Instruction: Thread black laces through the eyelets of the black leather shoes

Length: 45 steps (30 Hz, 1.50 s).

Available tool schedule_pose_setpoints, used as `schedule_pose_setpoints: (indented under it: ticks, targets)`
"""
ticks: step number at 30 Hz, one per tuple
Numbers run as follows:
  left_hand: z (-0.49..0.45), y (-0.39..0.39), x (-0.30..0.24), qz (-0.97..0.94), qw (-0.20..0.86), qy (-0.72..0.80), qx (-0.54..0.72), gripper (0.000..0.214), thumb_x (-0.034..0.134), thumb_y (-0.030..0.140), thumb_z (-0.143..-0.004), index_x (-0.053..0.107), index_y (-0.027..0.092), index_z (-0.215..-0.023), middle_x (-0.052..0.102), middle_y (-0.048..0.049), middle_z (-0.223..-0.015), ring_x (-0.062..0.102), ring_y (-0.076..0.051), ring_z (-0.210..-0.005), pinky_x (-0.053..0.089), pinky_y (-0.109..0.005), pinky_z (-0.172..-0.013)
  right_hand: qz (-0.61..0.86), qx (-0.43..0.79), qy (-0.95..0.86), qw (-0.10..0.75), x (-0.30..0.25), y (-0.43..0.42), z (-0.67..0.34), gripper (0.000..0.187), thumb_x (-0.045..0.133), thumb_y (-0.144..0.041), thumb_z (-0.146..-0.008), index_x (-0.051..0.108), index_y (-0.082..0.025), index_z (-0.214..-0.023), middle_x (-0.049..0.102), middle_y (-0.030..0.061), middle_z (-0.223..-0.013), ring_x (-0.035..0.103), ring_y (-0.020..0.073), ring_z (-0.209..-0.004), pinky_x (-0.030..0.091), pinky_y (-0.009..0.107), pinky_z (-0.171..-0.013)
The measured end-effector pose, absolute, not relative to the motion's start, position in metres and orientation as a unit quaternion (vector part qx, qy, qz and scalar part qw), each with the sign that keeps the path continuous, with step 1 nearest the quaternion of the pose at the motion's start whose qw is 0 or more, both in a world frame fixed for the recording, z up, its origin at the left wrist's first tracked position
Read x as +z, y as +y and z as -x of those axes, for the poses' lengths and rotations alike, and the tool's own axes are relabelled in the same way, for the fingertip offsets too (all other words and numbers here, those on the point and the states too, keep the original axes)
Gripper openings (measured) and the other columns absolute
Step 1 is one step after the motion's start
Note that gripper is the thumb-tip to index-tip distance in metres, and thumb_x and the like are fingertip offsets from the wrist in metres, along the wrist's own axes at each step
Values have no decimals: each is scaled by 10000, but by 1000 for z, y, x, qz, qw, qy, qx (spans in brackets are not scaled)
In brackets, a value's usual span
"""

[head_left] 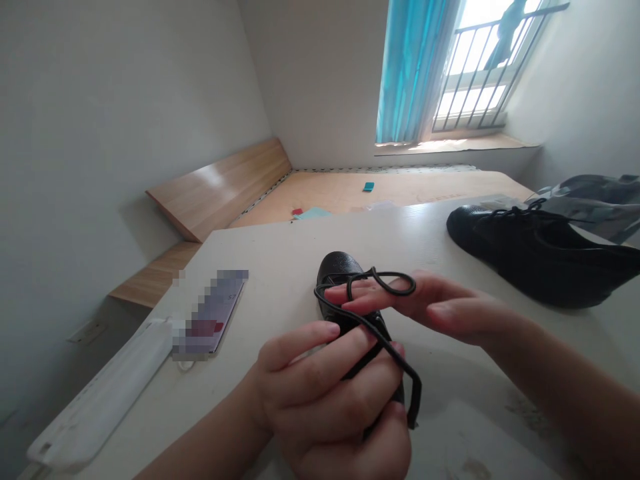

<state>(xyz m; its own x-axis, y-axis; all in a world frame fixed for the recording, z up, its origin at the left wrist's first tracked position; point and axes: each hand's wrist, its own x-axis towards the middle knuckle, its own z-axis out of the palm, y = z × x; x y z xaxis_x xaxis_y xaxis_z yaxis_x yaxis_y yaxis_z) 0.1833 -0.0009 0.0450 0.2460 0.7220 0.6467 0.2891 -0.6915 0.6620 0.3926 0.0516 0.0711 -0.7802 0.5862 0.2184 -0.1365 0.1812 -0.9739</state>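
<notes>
Curling round the black shoe (341, 262), the left hand (333, 407) clasps its near part. Just beyond that grip, the right hand (425, 295) extends straight fingers under the looped lace (417, 395).

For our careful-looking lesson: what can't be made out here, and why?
Head view throughout:
Heel end of the near shoe: behind the left hand.
Rest of the right forearm: cut off by the frame edge.
Much of the purple item: pixelated.
Outdoors beyond the window: washed out by glare.

Daylight through 1 barred window (473, 80), turquoise curtain (410, 73), pale walls (310, 80), wooden headboard (225, 183).
</notes>
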Motion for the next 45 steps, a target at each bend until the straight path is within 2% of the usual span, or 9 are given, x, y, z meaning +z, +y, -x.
schedule_pose_setpoints:
  ticks: [3,6,13,19,23,26,32,39,45]
  targets:
    - [-180,12,50,-834,-128,170,509,173,675,209,-742,565,315,-661,760,148,-913,683,-122,-786,493,-263,-725,214,486,-770,353,69,46,-389,363,519,-110,-842,693,-279,-1113,662,11,-1239,550,219,-1238,375,416,-1094]
    - [-181,26,55,-831,-211,135,496,135,568,143,-826,585,277,-817,744,60,-1070,633,-142,-1040,472,-301,-893,218,330,-829,395,60,48,-385,524,505,-9,-786,618,-274,-1223,646,25,-1251,574,195,-1198,424,366,-1059]
    - [-185,38,43,-778,-36,273,565,455,533,82,-733,511,223,-1165,621,-71,-1179,541,-237,-1136,414,-443,-1011,259,193,-898,298,51,48,-377,757,532,-25,-710,411,-257,-1421,500,58,-1411,409,214,-1343,325,401,-1143]
    - [-182,51,38,-659,227,393,599,506,384,87,-681,482,219,-1159,564,-47,-1154,507,-212,-1152,360,-414,-1000,295,192,-900,256,58,47,-376,564,610,-184,-818,471,-245,-1362,532,68,-1343,430,204,-1289,344,387,-1117]
    - [-185,53,40,-639,323,442,540,462,381,87,-675,502,202,-1106,603,-29,-990,544,-191,-1031,375,-370,-958,288,188,-911,230,60,46,-374,249,617,-246,-855,643,-273,-1102,494,59,-1339,385,221,-1304,350,392,-1091]
    - [-189,52,42,-634,378,455,497,456,449,80,-652,530,203,-1084,620,-13,-934,565,-186,-975,417,-321,-872,278,190,-903,266,59,47,-373,77,579,-187,-874,647,-224,-874,533,69,-1259,412,220,-1270,390,355,-1032]
    - [-187,53,42,-674,448,367,458,441,565,128,-741,547,191,-1177,629,-7,-881,595,-174,-908,424,-325,-911,302,369,-779,407,60,51,-376,328,370,-344,-1001,600,-199,-818,660,47,-875,608,181,-941,474,337,-882]
    - [-187,49,37,-733,257,468,421,382,610,178,-731,535,207,-1104,603,-52,-1123,540,-231,-1086,370,-402,-1008,205,582,-621,484,62,55,-381,342,380,-409,-998,648,-215,-913,708,43,-1029,626,194,-1071,435,381,-1004]
    - [-188,49,38,-753,230,465,404,305,568,163,-744,583,223,-1043,598,-18,-925,559,-215,-948,383,-419,-970,147,637,-559,510,59,63,-383,299,414,-427,-983,631,-250,-879,712,-7,-988,656,183,-1022,489,398,-947]
